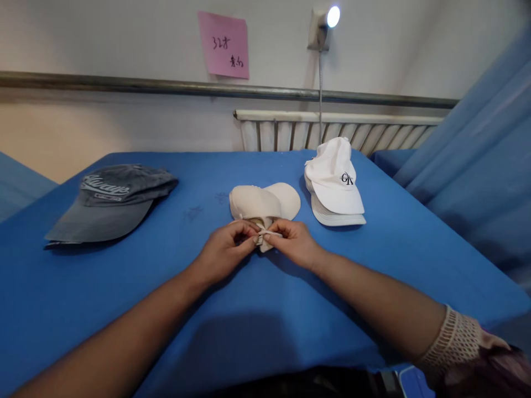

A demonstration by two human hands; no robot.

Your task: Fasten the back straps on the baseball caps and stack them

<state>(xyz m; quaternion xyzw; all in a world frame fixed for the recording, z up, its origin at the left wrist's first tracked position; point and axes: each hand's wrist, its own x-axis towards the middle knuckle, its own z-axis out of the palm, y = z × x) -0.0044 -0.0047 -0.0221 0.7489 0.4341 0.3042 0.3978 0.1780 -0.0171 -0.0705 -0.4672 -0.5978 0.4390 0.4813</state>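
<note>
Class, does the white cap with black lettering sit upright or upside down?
Upright: the white cap has its crown on top, and its brim lies over another brim.

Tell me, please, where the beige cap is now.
In the head view, the beige cap is central on the blue table, between the grey cap at left and the white caps at right.

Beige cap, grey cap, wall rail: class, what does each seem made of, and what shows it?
Beige cap: matte fabric, perhaps cotton; soft-looking, no shine. Grey cap: matte cloth, perhaps denim; faded, uneven colour. Wall rail: probably metal; dull grey sheen.
</note>
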